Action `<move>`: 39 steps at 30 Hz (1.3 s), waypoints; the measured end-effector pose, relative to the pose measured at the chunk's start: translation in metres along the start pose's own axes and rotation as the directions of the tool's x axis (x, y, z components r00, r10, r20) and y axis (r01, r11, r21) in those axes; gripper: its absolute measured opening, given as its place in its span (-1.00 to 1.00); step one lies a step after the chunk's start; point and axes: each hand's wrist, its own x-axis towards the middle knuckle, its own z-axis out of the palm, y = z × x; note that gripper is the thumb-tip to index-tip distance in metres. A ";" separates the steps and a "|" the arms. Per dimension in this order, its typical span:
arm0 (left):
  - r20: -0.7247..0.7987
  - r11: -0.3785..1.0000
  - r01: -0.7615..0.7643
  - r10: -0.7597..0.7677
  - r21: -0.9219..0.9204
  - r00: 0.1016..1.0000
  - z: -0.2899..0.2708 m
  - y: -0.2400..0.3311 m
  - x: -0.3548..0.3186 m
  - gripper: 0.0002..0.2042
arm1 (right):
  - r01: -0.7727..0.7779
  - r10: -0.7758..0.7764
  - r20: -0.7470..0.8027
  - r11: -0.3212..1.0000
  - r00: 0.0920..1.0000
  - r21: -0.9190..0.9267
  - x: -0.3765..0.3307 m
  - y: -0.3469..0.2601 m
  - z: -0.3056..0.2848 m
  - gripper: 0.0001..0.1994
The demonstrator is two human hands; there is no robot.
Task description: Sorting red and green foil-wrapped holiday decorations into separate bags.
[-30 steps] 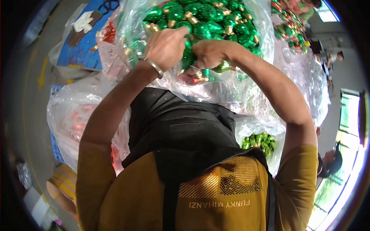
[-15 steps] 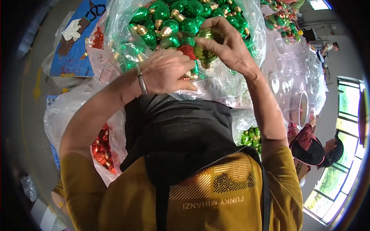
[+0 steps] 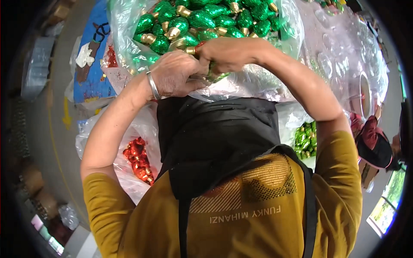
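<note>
Both my hands meet at the near edge of a clear plastic bag full of glittery green bulb-shaped ornaments with gold caps. My left hand, with a bracelet on its wrist, is closed, its fingertips hidden against the right hand. My right hand curls over from the right, closed around a bulb-shaped ornament largely covered by the fingers. Beside its knuckles a gold cap and a sliver of red stick out. Some green glitter surface shows under the right hand. What the left fingers grip is hidden.
Red ornaments lie in a bag on the left, lighter green ones in another on the right. Clear plastic spreads at the far right. A blue board holds dark-handled scissors. Another person is at the right.
My right hand has come down and left with the yellow-green ornament it held, to meet my left hand. The view has shifted, and the right hand now covers most of the red ornament.
</note>
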 end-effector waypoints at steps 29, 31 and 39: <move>0.021 0.980 0.101 -0.107 0.173 0.994 0.000 -0.005 0.052 -0.31 | -0.176 0.824 -0.546 0.521 -0.151 0.835 -0.313 0.011 0.160 -0.86; 0.033 0.988 0.116 -0.120 0.099 0.992 -0.004 0.008 0.046 -0.29 | -0.348 0.803 -0.450 0.323 -0.392 0.880 -0.369 0.023 0.229 -0.84; 0.160 0.981 0.155 -0.172 0.118 0.972 -0.015 0.006 0.071 -0.26 | -0.781 0.834 -0.280 -0.252 -0.474 0.571 -0.384 0.089 0.519 -0.64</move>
